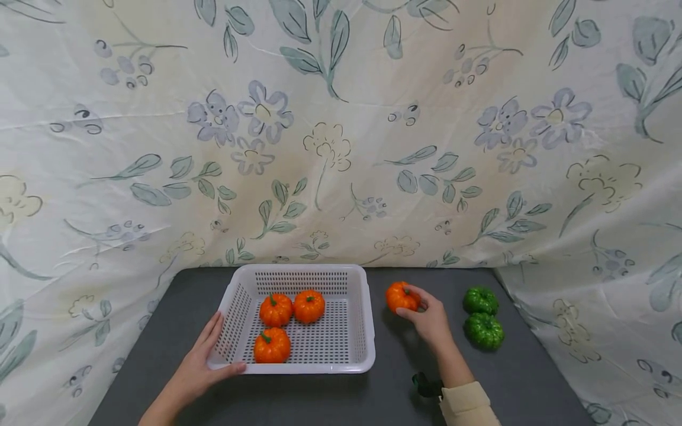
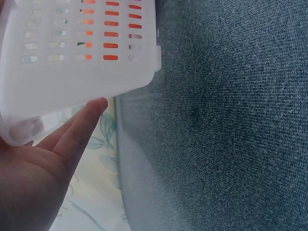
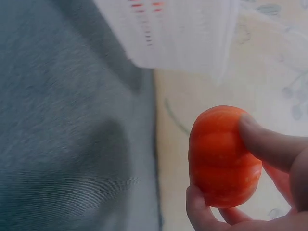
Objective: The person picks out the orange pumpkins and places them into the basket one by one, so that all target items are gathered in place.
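Note:
A white plastic basket (image 1: 351,319) with slotted walls stands on the dark table. At its near left corner my left hand (image 1: 197,364) holds it, thumb along the front rim and fingers along the left wall. Three small orange pumpkins lie inside: one in front (image 1: 272,347), two behind (image 1: 275,311) (image 1: 309,306). Right of the basket, my right hand (image 1: 428,316) grips another small orange pumpkin (image 3: 221,159) between thumb and fingers. In the right wrist view it is held above the tabletop, which shows a shadow. Fingers partly cover its underside.
Two green pumpkin-shaped vegetables (image 1: 481,300) (image 1: 483,331) rest near the table's right edge, one behind the other. A floral cloth (image 1: 341,148) hangs behind and at both sides of the dark table (image 1: 383,390). A dark wrist piece (image 1: 426,386) is by the right sleeve.

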A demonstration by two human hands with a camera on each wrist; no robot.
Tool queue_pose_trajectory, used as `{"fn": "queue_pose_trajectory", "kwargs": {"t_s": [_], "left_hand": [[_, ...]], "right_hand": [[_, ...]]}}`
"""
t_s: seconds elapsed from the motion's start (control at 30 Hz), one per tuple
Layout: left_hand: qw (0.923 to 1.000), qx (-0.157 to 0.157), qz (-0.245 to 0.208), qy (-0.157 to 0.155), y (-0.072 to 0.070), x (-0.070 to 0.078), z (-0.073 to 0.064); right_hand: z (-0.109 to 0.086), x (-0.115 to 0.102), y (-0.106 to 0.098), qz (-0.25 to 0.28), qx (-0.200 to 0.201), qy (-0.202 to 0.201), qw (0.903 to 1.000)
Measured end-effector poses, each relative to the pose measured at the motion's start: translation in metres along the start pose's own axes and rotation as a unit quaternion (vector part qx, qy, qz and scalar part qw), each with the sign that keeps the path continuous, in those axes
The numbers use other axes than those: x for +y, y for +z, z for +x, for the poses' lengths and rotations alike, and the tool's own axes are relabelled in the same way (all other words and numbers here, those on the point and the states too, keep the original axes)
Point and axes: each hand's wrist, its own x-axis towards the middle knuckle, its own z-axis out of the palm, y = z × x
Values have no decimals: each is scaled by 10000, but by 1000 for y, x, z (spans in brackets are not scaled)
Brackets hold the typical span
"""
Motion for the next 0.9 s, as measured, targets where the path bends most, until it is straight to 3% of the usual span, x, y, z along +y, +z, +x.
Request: {"fn": "queue_pose_trajectory", "kwargs": {"t_s": [0.37,0.73,0.9], "left_hand": [[10000,27,8,-13,0,-3,0],[10000,28,-6,-61,0,2,-1],[10000,19,-3,-43,0,2,-1]], "right_hand": [[-14,-36,-3,-289,-187,-183,9992],[-27,-57,8,-274,-264,-132,9992],[-33,-63,15,-291,-383,-329,9983]]}}
